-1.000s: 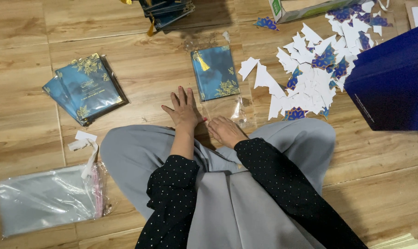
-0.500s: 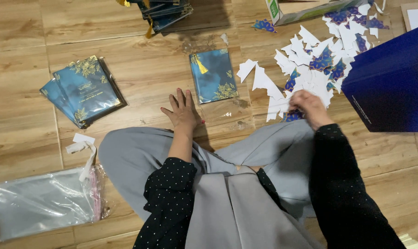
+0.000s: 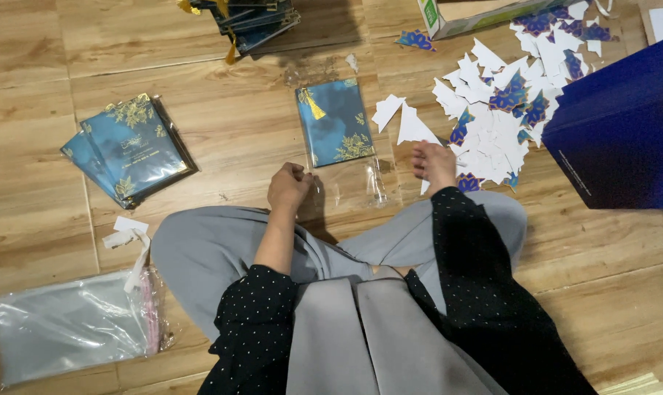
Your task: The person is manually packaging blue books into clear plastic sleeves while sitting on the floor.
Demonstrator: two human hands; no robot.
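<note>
While I sit cross-legged on the wooden floor [image 3: 221,139], my left hand [image 3: 289,187] is clenched, pinching the edge of the clear sleeve [image 3: 349,186] that holds a blue booklet [image 3: 335,122] just ahead of my knees. My right hand [image 3: 434,162] grasps a white paper piece [image 3: 425,186] beside the scattered pile of cutouts [image 3: 492,117].
</note>
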